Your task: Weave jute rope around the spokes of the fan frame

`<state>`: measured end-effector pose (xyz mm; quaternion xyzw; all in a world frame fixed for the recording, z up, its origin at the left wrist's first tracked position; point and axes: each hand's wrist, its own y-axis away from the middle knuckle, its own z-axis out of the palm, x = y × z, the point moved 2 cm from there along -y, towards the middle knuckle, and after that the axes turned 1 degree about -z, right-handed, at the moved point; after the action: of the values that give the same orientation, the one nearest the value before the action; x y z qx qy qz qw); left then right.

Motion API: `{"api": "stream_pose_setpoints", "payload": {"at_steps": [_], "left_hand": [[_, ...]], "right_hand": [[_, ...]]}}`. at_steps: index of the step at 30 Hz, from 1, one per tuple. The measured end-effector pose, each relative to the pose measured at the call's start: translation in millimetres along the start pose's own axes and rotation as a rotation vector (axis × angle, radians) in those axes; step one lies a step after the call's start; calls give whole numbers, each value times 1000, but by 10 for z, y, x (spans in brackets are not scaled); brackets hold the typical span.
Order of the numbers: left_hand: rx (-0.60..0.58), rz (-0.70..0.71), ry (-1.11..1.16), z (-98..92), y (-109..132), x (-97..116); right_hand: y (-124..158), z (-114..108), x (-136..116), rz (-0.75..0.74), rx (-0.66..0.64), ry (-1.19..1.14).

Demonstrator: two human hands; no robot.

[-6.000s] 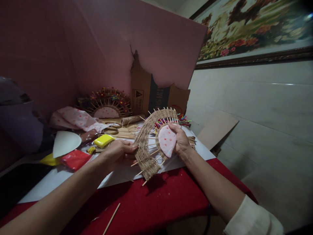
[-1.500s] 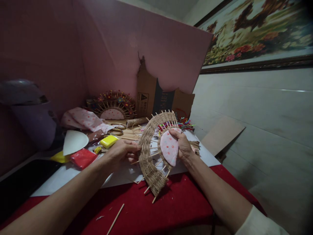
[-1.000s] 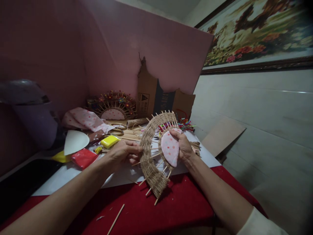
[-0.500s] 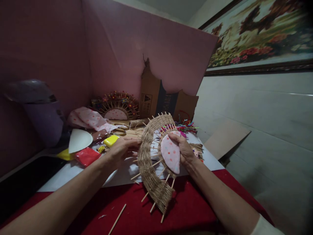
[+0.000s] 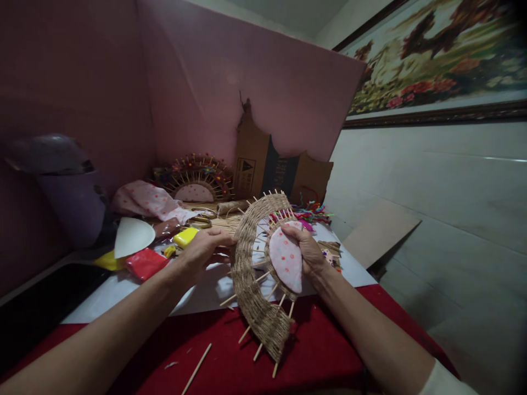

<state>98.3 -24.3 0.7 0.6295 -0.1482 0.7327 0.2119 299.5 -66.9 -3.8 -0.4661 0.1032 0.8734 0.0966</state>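
Note:
A fan-shaped weaving (image 5: pixel 249 274) is held upright and tilted above the table. It has a half-round centre covered in pale pink dotted cloth, thin wooden sticks spreading outward, and a broad band of brown twine woven through them. My right hand (image 5: pixel 308 249) grips the cloth centre, thumb on the front and fingers behind. At the band's outer left edge, my left hand (image 5: pixel 212 247) has its fingers closed where stick ends poke out; the fingertips are partly hidden. A loose wooden stick (image 5: pixel 196 368) lies on the red tablecloth (image 5: pixel 164 351) below.
Behind stands a similar decorated fan (image 5: pixel 194 192) beside a cut cardboard piece (image 5: pixel 255 164). Dotted cloth (image 5: pixel 144 200), scissors (image 5: pixel 201 219), a white half-disc (image 5: pixel 134 237), and red (image 5: pixel 147 263) and yellow (image 5: pixel 185 237) packets lie left. Colourful pipe cleaners (image 5: pixel 315 211) are at right.
The weaving has shifted very slightly, its lower end a little down. My left fingers have moved slightly at its outer edge; the right hand keeps its grip.

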Motion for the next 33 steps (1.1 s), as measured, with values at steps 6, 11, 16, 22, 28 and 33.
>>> {"api": "stream_pose_setpoints", "payload": {"at_steps": [6, 11, 16, 22, 28, 33], "left_hand": [[48, -15, 15, 3, -6, 5], [62, -20, 13, 0, 6, 5], [78, -36, -4, -16, -6, 6], [37, -35, 27, 3, 17, 10], [-26, -1, 41, 36, 55, 30], [-37, 43, -11, 17, 39, 8]], "right_hand": [[-28, -25, 17, -20, -10, -10], [-33, -18, 20, -30, -41, -11], [-31, -19, 18, -46, -49, -10], [-28, -19, 8, -45, -45, 2], [-26, -16, -3, -50, -65, 13], [-12, -10, 5, -37, -25, 23]]}}
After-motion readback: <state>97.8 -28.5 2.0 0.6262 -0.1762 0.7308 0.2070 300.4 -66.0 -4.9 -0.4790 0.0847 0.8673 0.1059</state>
